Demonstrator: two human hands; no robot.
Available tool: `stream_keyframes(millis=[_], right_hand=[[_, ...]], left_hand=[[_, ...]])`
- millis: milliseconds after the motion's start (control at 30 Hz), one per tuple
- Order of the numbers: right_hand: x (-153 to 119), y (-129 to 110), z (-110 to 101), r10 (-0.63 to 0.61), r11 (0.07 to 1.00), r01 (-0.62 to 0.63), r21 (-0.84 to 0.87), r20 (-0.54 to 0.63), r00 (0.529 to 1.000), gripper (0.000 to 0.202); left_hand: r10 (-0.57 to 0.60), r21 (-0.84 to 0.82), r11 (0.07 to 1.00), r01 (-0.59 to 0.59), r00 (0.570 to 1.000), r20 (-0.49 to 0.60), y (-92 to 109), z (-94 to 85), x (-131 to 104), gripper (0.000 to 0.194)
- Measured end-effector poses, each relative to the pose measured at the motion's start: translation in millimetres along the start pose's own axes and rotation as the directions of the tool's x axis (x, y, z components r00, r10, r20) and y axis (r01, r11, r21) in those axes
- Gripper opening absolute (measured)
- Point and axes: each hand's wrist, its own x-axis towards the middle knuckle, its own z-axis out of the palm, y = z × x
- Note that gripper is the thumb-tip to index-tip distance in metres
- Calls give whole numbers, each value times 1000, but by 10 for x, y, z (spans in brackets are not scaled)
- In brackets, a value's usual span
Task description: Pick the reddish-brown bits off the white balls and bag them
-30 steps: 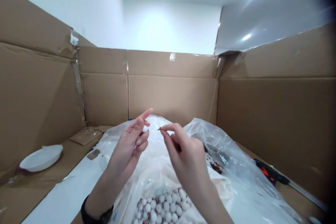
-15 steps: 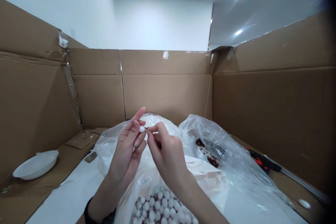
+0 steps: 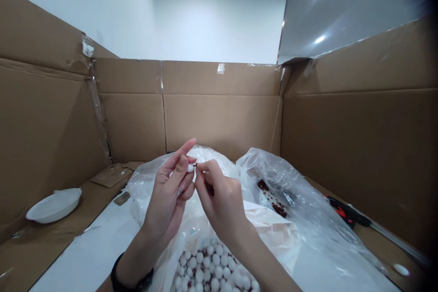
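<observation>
My left hand (image 3: 173, 191) is closed around a small white ball (image 3: 190, 168), pinched between thumb and fingers, with its index finger stretched up. Another white piece shows lower in its palm. Touching the right side of the ball, my right hand (image 3: 222, 200) pinches a tiny dark brown piece (image 3: 195, 164) between thumb and index finger. Below both hands lies an open clear plastic bag with many white balls (image 3: 215, 260) and brown bits among them.
A white dish (image 3: 54, 206) sits on cardboard at the left. Clear plastic bags (image 3: 304, 210) spread behind and right, one over brown pieces (image 3: 273, 198). A black and red tool (image 3: 349, 212) with a metal shaft lies right. Cardboard walls (image 3: 222, 118) surround the white table.
The brown piece at my right fingertips now sits closer against the white ball, and less of it shows. The whole view has shifted slightly.
</observation>
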Motion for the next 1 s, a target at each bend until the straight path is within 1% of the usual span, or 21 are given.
stream_keyframes(millis=[200,500,667,900,1000], right_hand=[[-9,-4,3,-47,999,47,-20,-33,998,13],[-23,16,-14,-77,996,78,-37,16,997,11],[-24,7,-19,-63,998,63,6,40,997,11],[-33,-8,9,-22,997,24,67,-23,999,16],[-41,-21,17,-44,998,46,45,-35,998,17]], left_hand=[[18,30,999,-18,1000,-8,5,0,-18,28],[13,29,1000,-12,1000,-19,7,-3,-20,29],[15,42,999,-14,1000,-24,14,13,-32,28],[0,30,1000,2,999,-40,-8,44,-46,24],[1,28,1000,0,999,-39,-16,39,-44,24]])
